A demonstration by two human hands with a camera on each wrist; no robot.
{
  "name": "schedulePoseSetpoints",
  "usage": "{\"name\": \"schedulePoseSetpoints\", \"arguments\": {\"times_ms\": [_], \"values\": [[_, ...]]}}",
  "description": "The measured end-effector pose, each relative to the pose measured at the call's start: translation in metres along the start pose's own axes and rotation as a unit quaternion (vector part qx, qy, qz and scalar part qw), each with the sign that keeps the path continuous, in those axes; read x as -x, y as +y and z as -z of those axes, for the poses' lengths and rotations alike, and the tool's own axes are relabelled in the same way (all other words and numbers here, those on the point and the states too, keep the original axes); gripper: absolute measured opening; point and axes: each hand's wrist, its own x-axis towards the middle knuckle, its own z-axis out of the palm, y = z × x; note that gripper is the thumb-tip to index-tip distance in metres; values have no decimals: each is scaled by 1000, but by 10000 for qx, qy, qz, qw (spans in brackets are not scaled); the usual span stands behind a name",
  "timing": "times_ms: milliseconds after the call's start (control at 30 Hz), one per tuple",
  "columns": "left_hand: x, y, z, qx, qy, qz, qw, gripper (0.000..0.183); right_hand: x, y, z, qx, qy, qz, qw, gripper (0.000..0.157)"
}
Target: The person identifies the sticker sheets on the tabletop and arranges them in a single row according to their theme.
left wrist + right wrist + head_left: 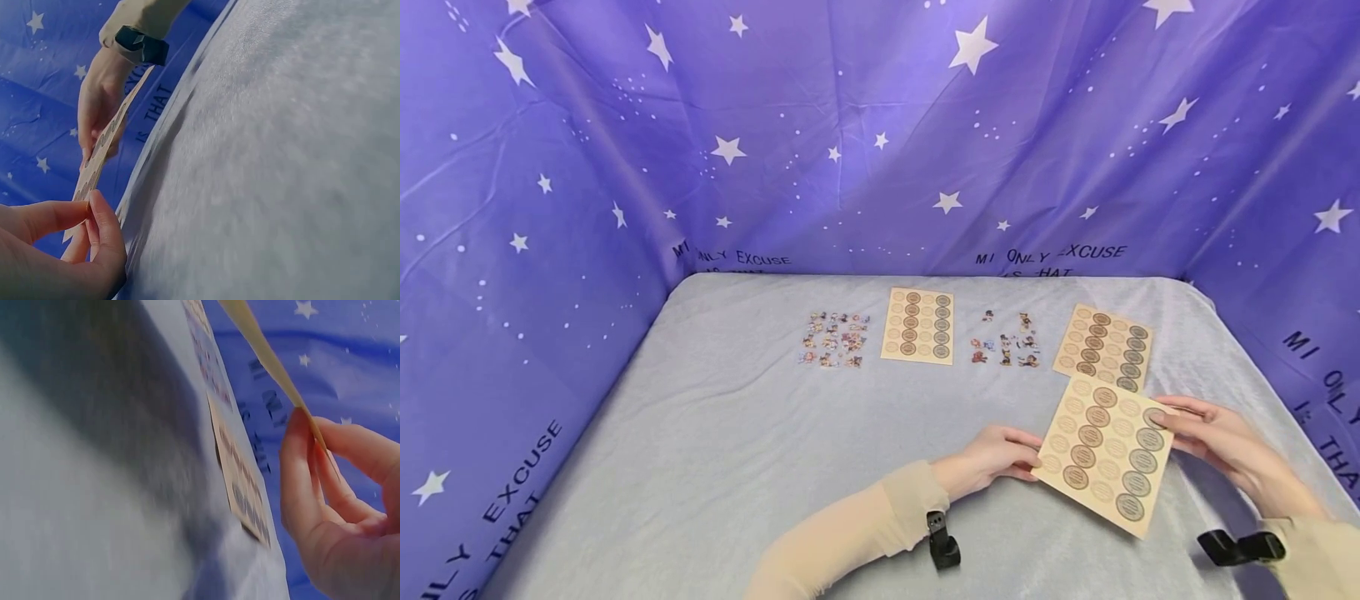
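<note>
A tan sticker sheet [1108,454] with columns of round printed seals is held tilted above the bed-like grey surface. My left hand [996,457] pinches its left edge between thumb and fingers, as the left wrist view also shows on the sheet [100,159]. At the upper right edge, my right hand [1221,446] grips it; in the right wrist view the thumb and fingers of that hand [337,500] close on the sheet's thin edge [275,365]. Just behind, a similar sheet [1101,337] lies flat, its lower part overlapped by the held one.
Another seal sheet [917,325] lies at the back middle. Groups of small cartoon stickers [833,340] and more cartoon stickers [1006,340] lie on either side of it. Grey cloth [737,433] covers the surface, and a purple star-patterned curtain [850,125] surrounds it.
</note>
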Motion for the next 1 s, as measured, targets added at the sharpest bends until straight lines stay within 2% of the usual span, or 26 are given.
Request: {"name": "schedulePoseSetpoints", "arguments": {"times_ms": [200, 400, 1000], "values": [[7, 4, 20, 40, 19, -70, 10000, 29, -15, -4, -22, -522, -141, -129, 9985, 34], [16, 8, 41, 170, 46, -216, 9996, 30, -30, -4, -43, -809, -122, -227, 9964, 31], [43, 16, 95, 241, 265, -396, 9986, 33, -68, 0, -94, -779, -241, -489, 9955, 28]]}}
